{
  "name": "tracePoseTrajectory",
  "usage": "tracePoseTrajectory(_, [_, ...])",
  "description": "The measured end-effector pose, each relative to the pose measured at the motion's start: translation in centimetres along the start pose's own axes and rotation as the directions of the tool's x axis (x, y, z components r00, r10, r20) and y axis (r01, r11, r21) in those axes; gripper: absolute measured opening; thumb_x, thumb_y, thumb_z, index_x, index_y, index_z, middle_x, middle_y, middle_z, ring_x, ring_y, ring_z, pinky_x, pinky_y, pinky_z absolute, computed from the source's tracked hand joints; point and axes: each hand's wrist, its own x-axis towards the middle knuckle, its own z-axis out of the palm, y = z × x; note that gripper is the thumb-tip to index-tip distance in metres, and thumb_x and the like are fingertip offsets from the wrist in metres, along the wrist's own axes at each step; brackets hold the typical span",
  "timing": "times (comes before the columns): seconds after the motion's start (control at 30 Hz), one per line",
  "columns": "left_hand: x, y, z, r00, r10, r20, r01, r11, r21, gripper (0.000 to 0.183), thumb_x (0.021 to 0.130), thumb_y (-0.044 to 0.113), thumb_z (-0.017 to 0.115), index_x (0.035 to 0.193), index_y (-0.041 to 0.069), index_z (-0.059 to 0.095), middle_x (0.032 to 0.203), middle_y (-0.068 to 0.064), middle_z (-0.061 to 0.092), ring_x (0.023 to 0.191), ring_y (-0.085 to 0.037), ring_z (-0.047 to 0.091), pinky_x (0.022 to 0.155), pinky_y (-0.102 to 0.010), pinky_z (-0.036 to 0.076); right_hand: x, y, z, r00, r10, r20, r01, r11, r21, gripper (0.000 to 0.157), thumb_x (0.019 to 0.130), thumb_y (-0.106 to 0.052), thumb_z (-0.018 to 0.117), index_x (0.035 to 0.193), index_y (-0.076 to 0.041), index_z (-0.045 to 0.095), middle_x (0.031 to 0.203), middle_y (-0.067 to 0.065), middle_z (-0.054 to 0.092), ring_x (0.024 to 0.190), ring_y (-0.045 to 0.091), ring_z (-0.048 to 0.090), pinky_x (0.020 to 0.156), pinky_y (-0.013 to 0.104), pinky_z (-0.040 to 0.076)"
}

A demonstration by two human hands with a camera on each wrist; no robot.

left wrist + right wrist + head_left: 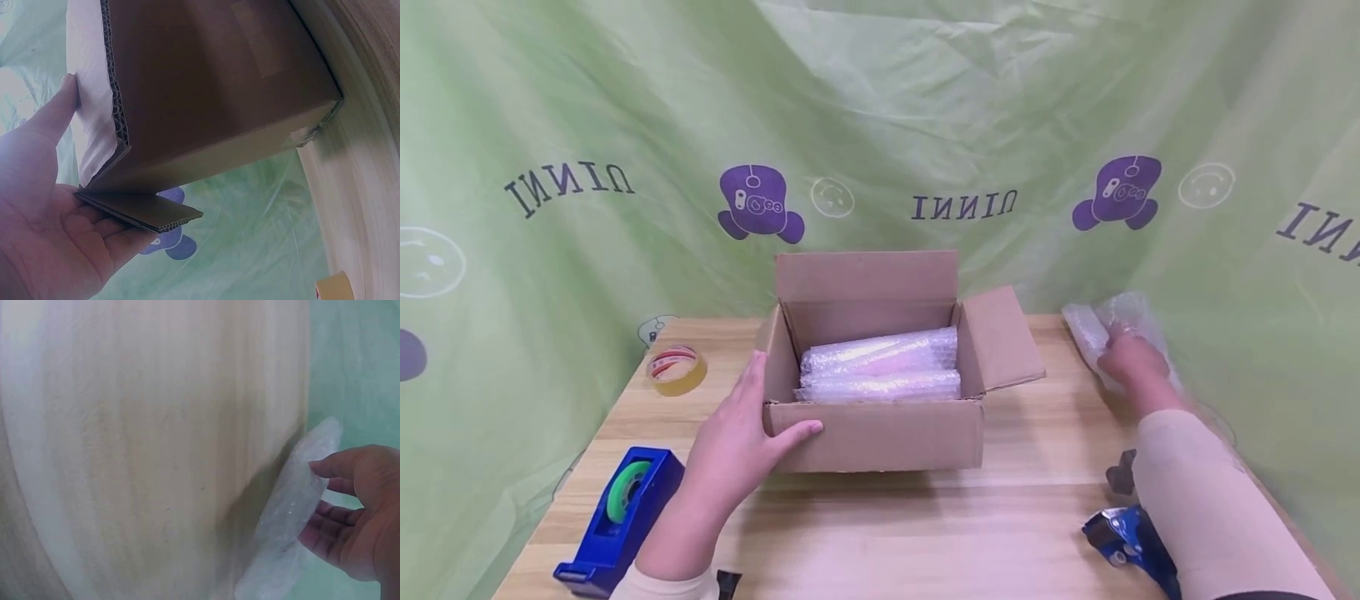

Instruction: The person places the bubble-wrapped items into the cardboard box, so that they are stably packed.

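Observation:
An upright cardboard box point(876, 437) stands with its flaps spread, holding bubble-wrapped bundles point(880, 387). At its front left corner my left hand point(733, 442) grips it, thumb on the front and fingers along the left side. The left wrist view shows that thumb on the cardboard and the other fingers of the left hand point(69, 231) against a folded flap point(144, 209). My right hand point(1135, 362) reaches to the table's far right corner and grips a piece of bubble wrap point(1086, 329). In the right wrist view, thumb and fingers of the right hand point(359, 515) pinch the bubble wrap point(290, 494).
A roll of clear tape point(677, 372) lies left of the box. Nearer the front left is a blue tape dispenser point(625, 517) with a green roll. A blue tape gun point(1131, 542) sits beneath my right forearm. Green fabric point(880, 125) hangs behind the wooden table point(880, 533).

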Motion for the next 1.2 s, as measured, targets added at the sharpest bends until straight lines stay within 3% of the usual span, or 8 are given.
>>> tracePoseTrajectory(0.1, [0.0,0.0,0.1,1.000,-0.002,0.007,0.002,1.000,-0.002,0.121,0.076,0.082,0.055,0.158,0.007,0.008,0.164,-0.016,0.014,0.145,-0.042,0.028,0.109,-0.061,0.035,-0.4,0.0,-0.6,1.000,-0.023,-0.020,0.024,0.999,0.047,0.055,0.089,-0.016,0.057,0.138,0.005,0.046,0.123,0.036,0.052,0.101,0.051,0.053,0.078,0.060,0.047])
tracePoseTrajectory(0.17, [0.0,0.0,0.1,1.000,-0.003,0.010,0.003,1.000,-0.002,0.121,0.076,0.082,0.055,0.158,0.007,0.007,0.164,-0.016,0.013,0.145,-0.042,0.027,0.109,-0.061,0.035,-0.6,-0.2,-1.3,0.999,-0.047,-0.027,0.048,0.997,0.058,0.042,0.088,-0.016,0.058,0.123,0.006,0.055,0.112,0.032,0.057,0.092,0.044,0.055,0.069,0.050,0.047])
tracePoseTrajectory(0.23, [0.0,0.0,0.0,1.000,-0.002,0.011,0.002,1.000,-0.001,0.121,0.076,0.081,0.055,0.158,0.007,0.007,0.164,-0.016,0.013,0.145,-0.042,0.027,0.109,-0.061,0.035,-0.8,-0.5,-2.2,0.998,-0.062,-0.022,0.064,0.996,0.059,0.037,0.087,-0.017,0.059,0.115,0.008,0.057,0.108,0.031,0.058,0.089,0.042,0.056,0.067,0.047,0.046])
tracePoseTrajectory(0.43, [0.0,0.1,0.0,1.000,0.001,0.004,-0.001,1.000,0.005,0.121,0.076,0.080,0.057,0.158,0.006,0.008,0.164,-0.017,0.015,0.144,-0.042,0.028,0.108,-0.061,0.036,-1.8,-2.0,-4.7,0.995,-0.103,-0.009,0.103,0.992,0.076,0.042,0.092,-0.020,0.059,0.121,0.011,0.055,0.121,0.037,0.055,0.106,0.052,0.053,0.086,0.063,0.044])
tracePoseTrajectory(0.83, [0.0,0.1,0.1,1.000,0.003,0.005,-0.003,1.000,0.005,0.121,0.076,0.080,0.058,0.158,0.006,0.008,0.164,-0.016,0.014,0.144,-0.043,0.028,0.108,-0.061,0.036,-4.2,-6.4,-8.2,0.969,-0.193,-0.157,0.216,0.965,0.151,0.046,0.099,-0.031,0.057,0.128,0.004,0.057,0.126,0.034,0.057,0.111,0.049,0.055,0.091,0.063,0.043])
tracePoseTrajectory(1.1, [0.0,0.0,0.1,1.000,-0.002,0.004,0.002,1.000,0.000,0.121,0.076,0.080,0.058,0.158,0.007,0.008,0.164,-0.016,0.013,0.145,-0.043,0.028,0.109,-0.061,0.036,-6.4,-11.5,-10.2,0.932,-0.256,-0.257,0.307,0.934,0.183,0.048,0.098,-0.043,0.057,0.128,-0.005,0.061,0.124,0.028,0.062,0.110,0.041,0.059,0.089,0.056,0.046])
tracePoseTrajectory(1.2, [0.0,0.0,0.1,1.000,0.000,0.004,0.000,1.000,-0.002,0.121,0.076,0.080,0.058,0.158,0.007,0.008,0.164,-0.016,0.014,0.145,-0.042,0.028,0.109,-0.061,0.035,-7.4,-13.6,-10.7,0.909,-0.289,-0.300,0.352,0.918,0.184,0.047,0.097,-0.044,0.058,0.127,-0.008,0.063,0.121,0.024,0.065,0.106,0.036,0.062,0.082,0.045,0.050])
